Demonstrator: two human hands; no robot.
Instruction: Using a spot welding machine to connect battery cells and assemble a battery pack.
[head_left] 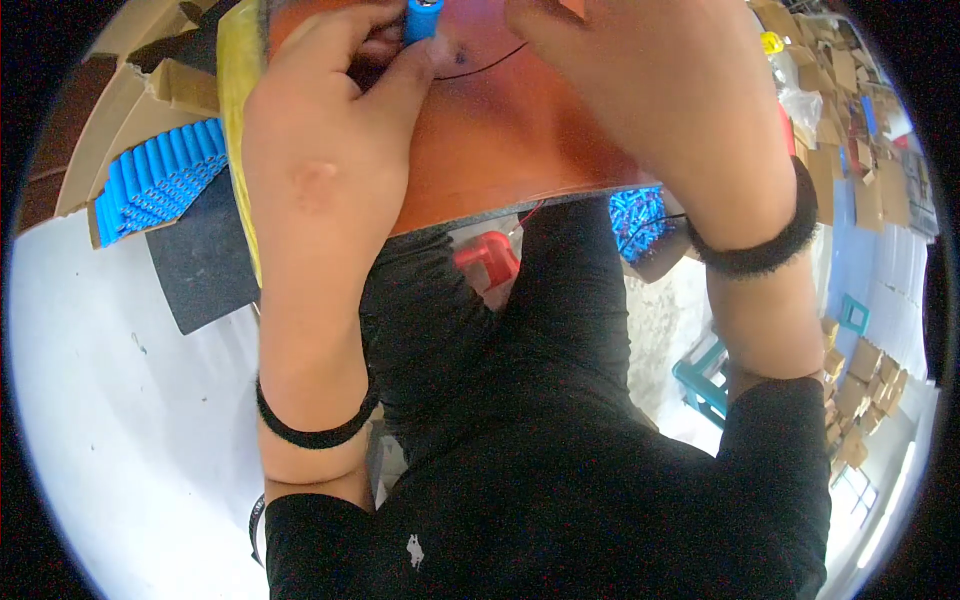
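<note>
My left hand [340, 130] is closed round a blue cylindrical battery cell [423, 22], which stands upright between thumb and fingers at the top edge of the view. Beneath both hands lies an orange-brown work surface [500, 150]. A thin black wire [485, 67] curves across it from beside the left thumb to the fingers of my right hand [650, 85]. Those fingers are curled, partly cut off by the top edge, and what they grip cannot be made out. Black bands circle both wrists.
Left of the work surface, a cardboard box holds rows of blue cells [165, 175]. Many loose blue cells [638, 222] lie in a container under its right edge. A red plastic object [488, 260] shows below, between my legs. A green stool [703, 380] and stacked cartons [865, 390] stand at right.
</note>
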